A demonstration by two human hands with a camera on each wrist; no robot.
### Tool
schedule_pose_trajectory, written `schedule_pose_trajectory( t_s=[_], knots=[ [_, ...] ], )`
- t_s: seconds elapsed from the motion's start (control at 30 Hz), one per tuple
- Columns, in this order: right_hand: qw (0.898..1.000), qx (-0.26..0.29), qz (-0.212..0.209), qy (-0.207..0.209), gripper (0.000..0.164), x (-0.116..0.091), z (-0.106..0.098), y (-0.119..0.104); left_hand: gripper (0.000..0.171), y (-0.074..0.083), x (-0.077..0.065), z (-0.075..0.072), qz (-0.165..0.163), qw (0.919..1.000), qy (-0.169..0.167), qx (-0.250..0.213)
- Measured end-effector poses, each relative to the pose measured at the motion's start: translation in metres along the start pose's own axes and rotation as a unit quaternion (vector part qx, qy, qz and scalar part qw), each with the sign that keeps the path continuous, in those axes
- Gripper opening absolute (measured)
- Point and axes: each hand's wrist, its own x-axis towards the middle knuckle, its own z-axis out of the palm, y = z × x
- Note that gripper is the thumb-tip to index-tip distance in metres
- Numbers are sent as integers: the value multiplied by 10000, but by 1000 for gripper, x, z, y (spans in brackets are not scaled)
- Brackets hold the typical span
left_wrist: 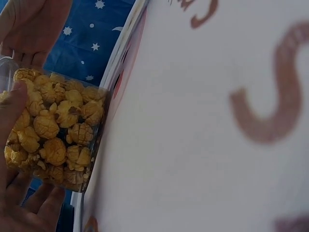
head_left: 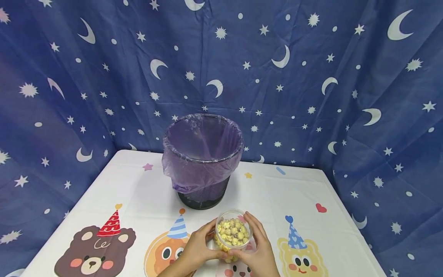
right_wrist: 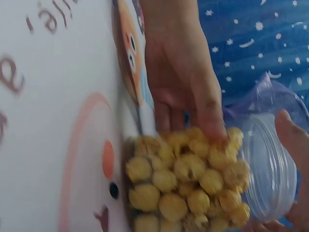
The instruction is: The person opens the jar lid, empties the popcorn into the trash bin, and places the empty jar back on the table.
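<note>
Through the head view I have both hands on one clear jar (right_wrist: 264, 166), low in the frame and just right of the middle, above the near part of the white-covered table (head_left: 138, 200). The left hand (head_left: 198, 247) is curled round the jar's left side and the right hand (head_left: 257, 249) round its right; the two thumbs come close together on the side nearest the wearer. Yellow popcorn (head_left: 232, 232) fills the jar's lower part, and my right wrist view shows a clear, ridged neck above it. I cannot tell whether a clear lid covers the mouth, or whether the base touches the cloth. Beyond the jar, slightly to its left, stands a dark mesh bin (head_left: 204, 197) with a purple liner (head_left: 194, 175) folded over its rim. A cartoon bear (head_left: 91, 250) in a red party hat is printed on the left. Behind everything I see a blue curtain (head_left: 207, 96) with white moons and stars.
</note>
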Motion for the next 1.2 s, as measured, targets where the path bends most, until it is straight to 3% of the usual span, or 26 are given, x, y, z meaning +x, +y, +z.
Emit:
schedule_pose_trajectory(
  t_s=[0.27, 0.67, 0.97, 1.2],
  knots=[
    [9990, -355, -45, 282, 94, 0, 4, -4, 101, -1, 1, 1, 2, 10000, 76, -13],
    [9992, -349, 130, -130, 94, 9, -7, 1, 101, -1, 1, 0, 90, 9998, 69, 143],
    [9986, -296, -149, -422, 94, 13, -15, 7, 100, -1, 1, -1, 169, 9998, 37, 91],
    [9954, -339, -146, -890, 92, 20, -24, 7, 100, -2, 1, -1, 124, 9999, 25, 56]
  ],
)
